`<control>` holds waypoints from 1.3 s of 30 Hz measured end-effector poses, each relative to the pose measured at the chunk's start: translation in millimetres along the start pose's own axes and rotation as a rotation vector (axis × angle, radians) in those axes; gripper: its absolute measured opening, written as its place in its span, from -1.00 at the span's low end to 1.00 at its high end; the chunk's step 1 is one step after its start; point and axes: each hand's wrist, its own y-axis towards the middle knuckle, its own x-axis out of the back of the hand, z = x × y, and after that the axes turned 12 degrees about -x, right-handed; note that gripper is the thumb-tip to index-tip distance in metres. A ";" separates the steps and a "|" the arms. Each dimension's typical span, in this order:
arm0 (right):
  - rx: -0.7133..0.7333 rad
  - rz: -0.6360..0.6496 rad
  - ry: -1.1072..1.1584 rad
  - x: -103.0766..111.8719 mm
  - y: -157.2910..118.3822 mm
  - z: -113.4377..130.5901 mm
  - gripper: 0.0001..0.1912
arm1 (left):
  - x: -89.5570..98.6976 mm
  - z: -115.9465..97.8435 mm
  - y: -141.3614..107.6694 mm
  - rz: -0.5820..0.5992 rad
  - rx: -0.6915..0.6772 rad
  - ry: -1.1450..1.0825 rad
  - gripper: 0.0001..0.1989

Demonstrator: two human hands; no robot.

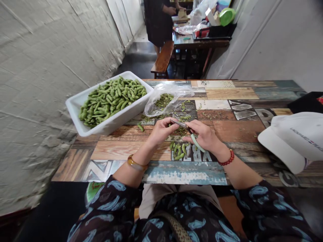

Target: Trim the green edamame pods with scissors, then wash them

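My right hand (204,134) is closed around a pair of scissors (198,143) with pale green handles. The blades point left, to the fingertips of my left hand (163,129), which is closed in a pinch; what it holds is hidden by the fingers. Below my hands, several green soybean pods (179,150) lie in a small pile on the table. One more pod (140,127) lies alone to the left. Just beyond my hands, a clear plastic bag (153,107) contains small green trimmings (164,100), and more bits are scattered around it.
A white tub (111,128) heaped with soybean pods (111,101) stands at the left of the patterned table (131,150). To the right lies a white cap (295,137). Beyond are a wooden bench (163,58), a cluttered second table (202,43) and a standing person (158,23).
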 end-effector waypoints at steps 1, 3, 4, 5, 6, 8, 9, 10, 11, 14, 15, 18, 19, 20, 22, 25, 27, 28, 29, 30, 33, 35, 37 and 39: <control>0.004 -0.004 -0.001 -0.2 -0.2 -0.4 -0.50 | 0.1 -0.3 0.0 0.005 0.002 0.001 -0.73; 0.015 -0.010 -0.007 -0.5 -0.8 -0.8 -0.52 | 0.4 -0.9 0.2 0.016 0.007 0.005 -0.73; 0.019 -0.013 -0.014 -0.4 -1.1 -0.8 -0.52 | 0.6 -1.2 0.4 0.020 0.008 0.008 -0.74; 0.021 -0.014 -0.024 -0.3 -1.5 -0.6 -0.53 | 0.9 -1.5 0.7 0.023 0.005 0.015 -0.75; 0.020 -0.013 -0.035 -0.1 -1.7 -0.4 -0.53 | 1.2 -1.8 1.1 0.025 -0.004 0.026 -0.75; 0.014 -0.010 -0.058 0.6 -1.9 0.1 -0.55 | 1.9 -2.5 2.0 0.021 -0.025 0.049 -0.75; 0.009 -0.009 -0.069 0.9 -1.7 0.1 -0.56 | 2.3 -3.0 2.4 0.012 -0.024 0.050 -0.75; 0.004 -0.011 -0.076 1.3 -1.3 -0.3 -0.57 | 2.5 -3.6 2.8 -0.004 -0.010 0.036 -0.74; 0.000 -0.019 -0.080 1.7 -0.8 -1.2 -0.58 | 2.7 -4.4 3.0 -0.027 0.016 0.009 -0.74; -0.019 -0.067 -0.089 2.6 0.7 -6.2 -0.60 | 2.6 -8.6 3.4 -0.108 0.096 -0.111 -0.72; -0.026 -0.080 -0.092 2.8 1.0 -8.1 -0.59 | 2.4 -10.4 3.4 -0.125 0.109 -0.144 -0.71; -0.034 -0.091 -0.089 2.9 0.9 -11.6 -0.55 | 1.3 -15.8 3.5 -0.149 0.134 -0.198 -0.68; -0.032 -0.090 -0.084 2.9 0.6 -11.5 -0.53 | 0.8 -17.2 3.5 -0.153 0.142 -0.206 -0.67; -0.028 -0.091 -0.079 2.9 0.3 -10.7 -0.52 | 0.4 -18.3 3.5 -0.158 0.149 -0.213 -0.65; -0.021 -0.082 -0.075 2.9 -0.2 -8.0 -0.51 | -0.3 -19.3 3.4 -0.164 0.161 -0.230 -0.63; -0.023 -0.067 -0.075 3.1 -0.6 -4.5 -0.49 | -0.6 -19.2 3.2 -0.166 0.175 -0.250 -0.62; -0.034 -0.066 -0.077 3.3 -0.7 -4.0 -0.48 | -0.5 -18.8 3.0 -0.165 0.181 -0.262 -0.62; -0.038 -0.069 -0.079 3.4 -0.7 -4.0 -0.47 | -0.4 -18.6 2.9 -0.165 0.183 -0.272 -0.61; -0.040 -0.071 -0.081 3.4 -0.8 -4.1 -0.46 | -0.4 -18.5 2.8 -0.165 0.183 -0.284 -0.60; -0.041 -0.072 -0.080 3.3 -0.8 -4.1 -0.45 | -0.4 -18.3 2.6 -0.164 0.184 -0.293 -0.60; -0.035 -0.062 -0.068 2.4 -0.9 -2.7 -0.45 | -1.4 -16.8 1.7 -0.153 0.176 -0.296 -0.60; -0.023 -0.055 -0.051 1.2 -0.8 -1.2 -0.45 | -2.8 -14.5 0.8 -0.129 0.167 -0.278 -0.60; -0.010 -0.059 -0.036 0.0 -0.8 0.1 -0.44 | -4.3 -11.6 -0.3 -0.099 0.164 -0.261 -0.61; -0.004 -0.067 -0.025 -0.6 -0.5 0.7 -0.43 | -5.4 -9.0 -1.3 -0.071 0.168 -0.244 -0.63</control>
